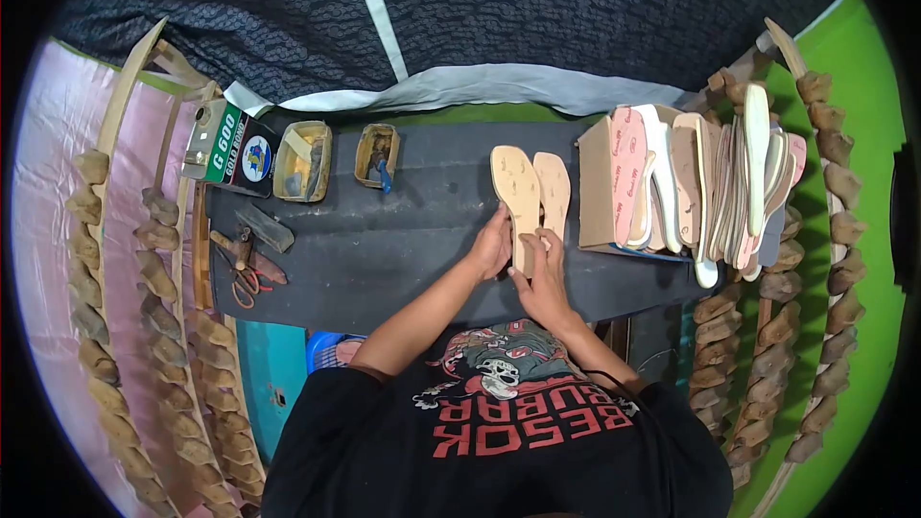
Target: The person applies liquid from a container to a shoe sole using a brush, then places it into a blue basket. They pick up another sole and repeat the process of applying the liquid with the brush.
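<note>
Two tan insoles with small marks on their faces are held over the dark table, toes pointing away from me. The left insole (pixel 516 182) overlaps the edge of the right insole (pixel 553 187). My left hand (pixel 492 245) is closed on the left insole along its outer edge. At the heel ends, my right hand (pixel 545 278) grips with thumb and fingers, and its fingertips lie over the lower part of the right insole. The heel of the right insole is partly hidden by these fingers.
A cardboard box (pixel 596 187) full of insoles stands at right. At left are a glue can (pixel 228 149), two tubs (pixel 302 161) (pixel 377 155), a hammer (pixel 242 247) and scissors (pixel 247 288). Racks of wooden shoe lasts (pixel 830 273) flank the table (pixel 403 259).
</note>
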Action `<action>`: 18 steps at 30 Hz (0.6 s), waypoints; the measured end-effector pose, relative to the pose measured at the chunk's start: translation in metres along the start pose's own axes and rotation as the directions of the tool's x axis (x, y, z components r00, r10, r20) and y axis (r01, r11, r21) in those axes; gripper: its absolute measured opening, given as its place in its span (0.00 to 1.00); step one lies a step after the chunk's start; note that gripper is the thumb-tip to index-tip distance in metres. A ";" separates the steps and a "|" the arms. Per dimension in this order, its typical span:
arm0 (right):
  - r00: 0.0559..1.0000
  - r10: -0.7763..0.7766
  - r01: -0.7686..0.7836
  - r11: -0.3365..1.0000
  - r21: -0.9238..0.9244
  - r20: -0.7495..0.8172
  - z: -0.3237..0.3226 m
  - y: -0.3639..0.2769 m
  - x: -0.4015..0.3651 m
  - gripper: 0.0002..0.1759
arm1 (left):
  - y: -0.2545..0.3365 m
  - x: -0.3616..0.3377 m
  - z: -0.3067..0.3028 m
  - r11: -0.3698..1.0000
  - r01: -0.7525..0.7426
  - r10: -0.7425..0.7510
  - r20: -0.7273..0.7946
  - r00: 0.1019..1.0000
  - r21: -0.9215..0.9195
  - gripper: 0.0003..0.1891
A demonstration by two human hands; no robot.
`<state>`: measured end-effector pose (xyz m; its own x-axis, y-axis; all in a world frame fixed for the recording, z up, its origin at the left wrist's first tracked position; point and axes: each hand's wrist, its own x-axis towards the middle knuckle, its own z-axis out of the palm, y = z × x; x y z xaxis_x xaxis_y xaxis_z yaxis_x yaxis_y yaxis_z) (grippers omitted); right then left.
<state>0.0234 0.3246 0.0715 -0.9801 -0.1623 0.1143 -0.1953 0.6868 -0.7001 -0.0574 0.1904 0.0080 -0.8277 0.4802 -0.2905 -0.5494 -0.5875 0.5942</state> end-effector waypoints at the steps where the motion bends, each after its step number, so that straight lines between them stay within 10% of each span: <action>1: 1.000 0.000 -0.001 1.000 0.012 0.025 0.006 -0.006 0.005 0.37 | 0.004 -0.001 -0.007 0.998 0.009 -0.008 0.013 1.000 -0.059 0.35; 11: 0.963 -0.184 0.188 0.982 -0.001 0.195 0.053 -0.040 0.058 0.34 | 0.019 -0.035 -0.086 0.995 0.046 -0.064 -0.218 0.974 -0.085 0.36; 18: 0.946 -0.168 0.036 0.905 0.423 0.279 0.096 -0.079 0.132 0.42 | 0.033 -0.075 -0.066 0.995 0.073 -0.093 -0.395 0.914 -0.067 0.32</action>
<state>-0.0875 0.1811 0.0745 -0.8843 -0.4659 0.0291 -0.1971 0.3161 -0.9280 -0.0208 0.0915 -0.0001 -0.7505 0.2362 -0.6172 -0.6145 -0.5931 0.5203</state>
